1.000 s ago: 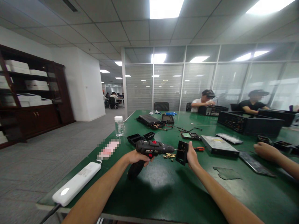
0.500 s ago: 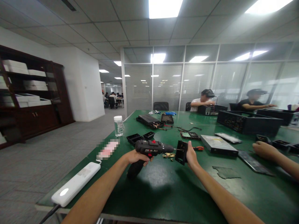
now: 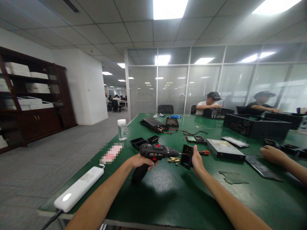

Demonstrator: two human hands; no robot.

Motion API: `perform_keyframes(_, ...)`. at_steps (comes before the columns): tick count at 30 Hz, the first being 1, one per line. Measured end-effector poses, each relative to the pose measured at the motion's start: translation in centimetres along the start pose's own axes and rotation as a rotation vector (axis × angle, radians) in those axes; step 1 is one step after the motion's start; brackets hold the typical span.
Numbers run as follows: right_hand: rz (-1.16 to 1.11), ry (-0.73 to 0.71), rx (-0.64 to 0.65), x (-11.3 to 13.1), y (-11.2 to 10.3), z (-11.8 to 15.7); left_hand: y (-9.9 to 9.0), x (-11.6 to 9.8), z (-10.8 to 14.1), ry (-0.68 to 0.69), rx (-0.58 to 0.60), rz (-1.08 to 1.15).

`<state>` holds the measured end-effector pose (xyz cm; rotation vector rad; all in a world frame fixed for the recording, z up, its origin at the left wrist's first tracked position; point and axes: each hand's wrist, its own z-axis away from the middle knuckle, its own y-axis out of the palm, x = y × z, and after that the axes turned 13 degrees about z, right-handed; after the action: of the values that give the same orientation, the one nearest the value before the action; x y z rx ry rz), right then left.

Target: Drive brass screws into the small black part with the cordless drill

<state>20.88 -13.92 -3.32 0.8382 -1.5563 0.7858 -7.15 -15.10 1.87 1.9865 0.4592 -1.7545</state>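
Observation:
My left hand (image 3: 141, 161) is wrapped round the grip of a black cordless drill (image 3: 155, 151), which points to the right. Its thin bit reaches a black plastic part (image 3: 186, 156), held upright by my right hand (image 3: 197, 159) at its right side. Whether the tip sits in a screw is too small to tell. Small brass-coloured pieces (image 3: 173, 159) lie on the green table just below the drill's front. Behind my right hand lies a tool with an orange and black handle (image 3: 204, 153).
Black trays (image 3: 138, 142) and a clear bottle (image 3: 122, 131) stand beyond the drill. A white power strip (image 3: 80, 188) lies at the left edge. Rightwards are a silver drive (image 3: 225, 150), a metal plate (image 3: 263, 167) and another person's hand (image 3: 271, 154). Two people work behind black cases (image 3: 257, 126).
The view has shifted very slightly. At the far right, the seated person's hand has moved a little to the left. My hands, the drill and the black part keep nearly the same pose.

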Motion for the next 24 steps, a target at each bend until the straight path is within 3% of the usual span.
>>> perform_keyframes(24, 0.018, -0.039, -0.039, 0.02, 0.02, 0.06, -0.39, 0.63, 0.06, 0.021, -0.048, -0.07)
